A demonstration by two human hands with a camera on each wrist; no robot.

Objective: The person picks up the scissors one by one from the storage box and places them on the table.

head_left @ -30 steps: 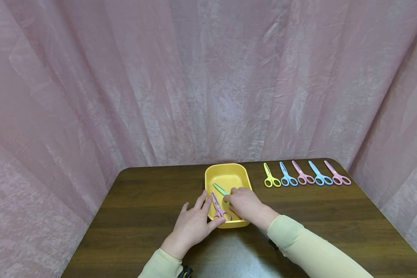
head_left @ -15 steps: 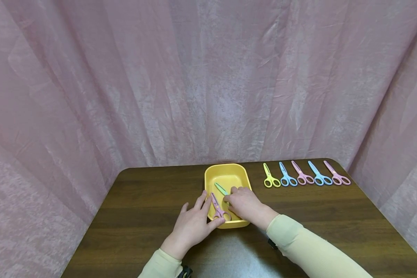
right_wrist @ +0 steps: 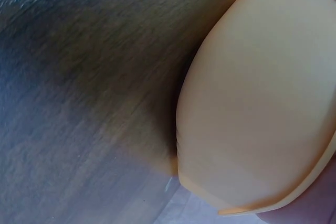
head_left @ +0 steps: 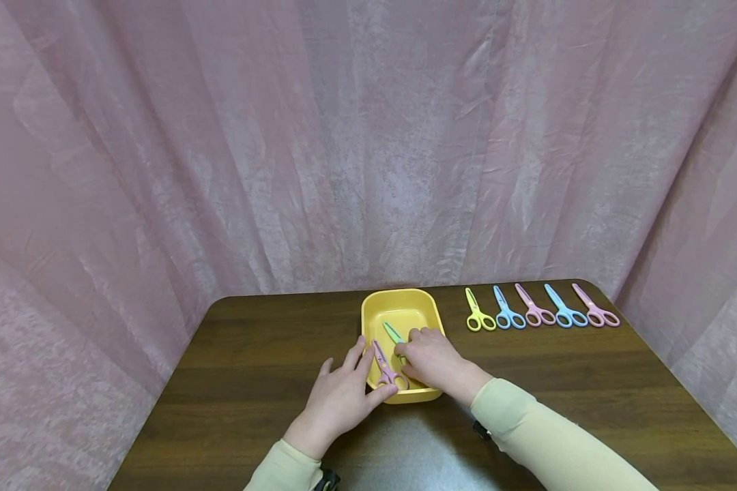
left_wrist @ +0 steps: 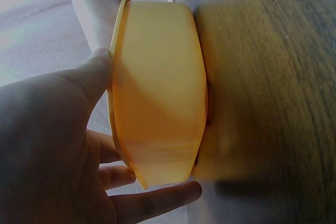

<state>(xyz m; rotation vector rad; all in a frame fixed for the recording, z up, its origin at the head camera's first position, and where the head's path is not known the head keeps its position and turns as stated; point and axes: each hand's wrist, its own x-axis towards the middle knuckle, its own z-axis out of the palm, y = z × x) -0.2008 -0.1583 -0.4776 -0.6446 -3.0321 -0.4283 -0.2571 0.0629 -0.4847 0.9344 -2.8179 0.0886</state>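
A yellow rectangular tray (head_left: 398,298) sits on the table, two pairs of scissors inside. My left hand (head_left: 341,402) rests on its near left corner, fingers spread along the left side and thumb on the near rim (left_wrist: 116,85). Beside those fingers lies a pair of pink scissors (head_left: 385,368), handles toward me. My right hand (head_left: 432,356) reaches in over the right rim and grips a pair of green scissors (head_left: 393,332) by the handle end, which its fingers hide. The green blades point up and left. In the right wrist view the tray's outer wall (right_wrist: 257,98) fills the right side.
Right of the tray a row of scissors runs along the table's far edge: yellow scissors (head_left: 480,318), blue scissors (head_left: 508,315), pink scissors (head_left: 535,312), then another blue and another pink pair. A pink curtain (head_left: 368,150) hangs behind the brown wooden table (head_left: 252,361).
The green scissors' blade tip has swung slightly to the right inside the tray, turning more upright. Both hands and the tray have stayed nearly in place.
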